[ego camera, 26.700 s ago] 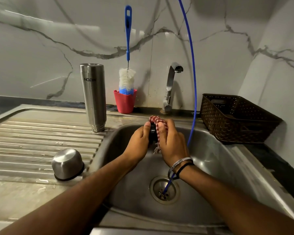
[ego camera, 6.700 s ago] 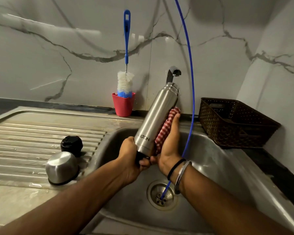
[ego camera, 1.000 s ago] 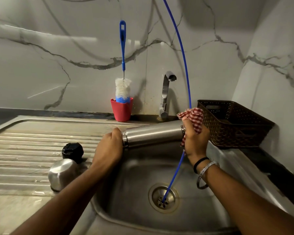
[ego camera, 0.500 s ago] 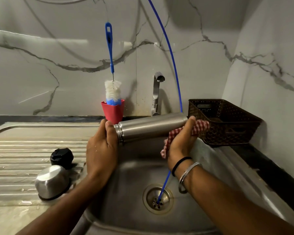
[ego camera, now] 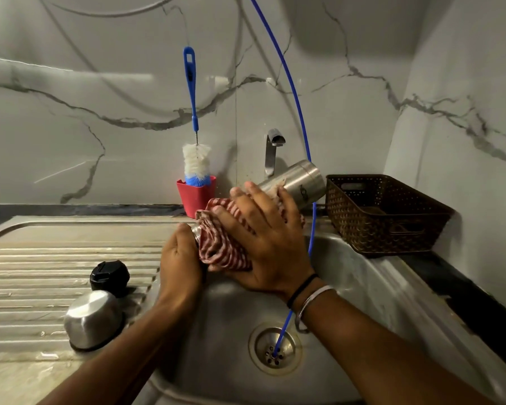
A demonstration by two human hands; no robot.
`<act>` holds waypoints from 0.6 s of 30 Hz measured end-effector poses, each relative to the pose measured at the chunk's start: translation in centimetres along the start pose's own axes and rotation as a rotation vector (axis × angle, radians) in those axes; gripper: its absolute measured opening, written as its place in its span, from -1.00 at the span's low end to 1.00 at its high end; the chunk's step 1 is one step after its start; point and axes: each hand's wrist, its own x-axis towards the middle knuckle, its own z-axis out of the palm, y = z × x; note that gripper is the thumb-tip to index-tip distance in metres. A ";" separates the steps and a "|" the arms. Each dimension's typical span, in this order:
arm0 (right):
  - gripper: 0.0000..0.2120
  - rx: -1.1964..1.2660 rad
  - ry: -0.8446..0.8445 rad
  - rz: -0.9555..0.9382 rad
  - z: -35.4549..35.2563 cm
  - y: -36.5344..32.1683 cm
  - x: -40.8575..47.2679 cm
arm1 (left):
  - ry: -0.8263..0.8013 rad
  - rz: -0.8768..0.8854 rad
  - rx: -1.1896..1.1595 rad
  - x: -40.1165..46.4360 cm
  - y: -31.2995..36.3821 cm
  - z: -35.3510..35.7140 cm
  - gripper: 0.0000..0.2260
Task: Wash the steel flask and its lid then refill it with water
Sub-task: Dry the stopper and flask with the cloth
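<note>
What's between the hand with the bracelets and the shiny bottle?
A red checked cloth. In the head view the right hand presses it round the steel bottle, while the left hand holds the bottle's mouth end.

No lettering can be read; the steel flask (ego camera: 297, 182) bears only a small dark mark near its one-o'clock end, too blurred to make out.

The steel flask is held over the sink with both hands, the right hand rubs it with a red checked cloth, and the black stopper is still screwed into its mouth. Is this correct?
Not quite. The head view shows the black stopper off the steel flask, lying on the draining board behind the steel cap. The rest holds: the left hand grips the flask's mouth end over the sink, and the right hand rubs with the red checked cloth.
</note>
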 end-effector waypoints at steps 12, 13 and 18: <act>-0.69 1.119 0.497 1.398 0.9 4.7 -1.3 | -0.047 0.454 0.428 0.1 0.8 -0.5 -0.69; -0.71 1.314 0.425 1.516 0.9 5.0 -1.5 | -0.052 0.499 0.474 0.3 1.0 -0.9 -0.71; -0.42 1.692 -0.284 1.857 -0.8 5.9 -3.1 | -0.039 0.613 0.566 2.0 1.2 -2.5 -0.71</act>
